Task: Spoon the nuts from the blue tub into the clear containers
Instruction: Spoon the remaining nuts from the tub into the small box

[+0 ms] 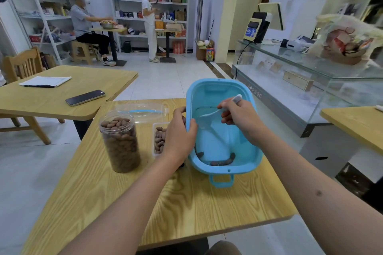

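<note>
The blue tub (246,159) is tilted toward me on the wooden table (207,209), with a few brown nuts (222,161) gathered at its near, low end. My left hand (179,136) grips the tub's left rim. My right hand (241,118) holds a clear plastic spoon (208,117) inside the tub, its bowl empty and above the nuts. A tall clear jar (120,141) full of nuts stands to the left. A low clear box (158,139) with nuts sits between the jar and the tub, partly hidden by my left hand.
A clear lid with a blue seal (143,112) lies behind the jar. A second wooden table at the left carries a phone (85,97) and paper (45,80). A glass display counter (310,80) stands to the right. Two people are at shelves far back.
</note>
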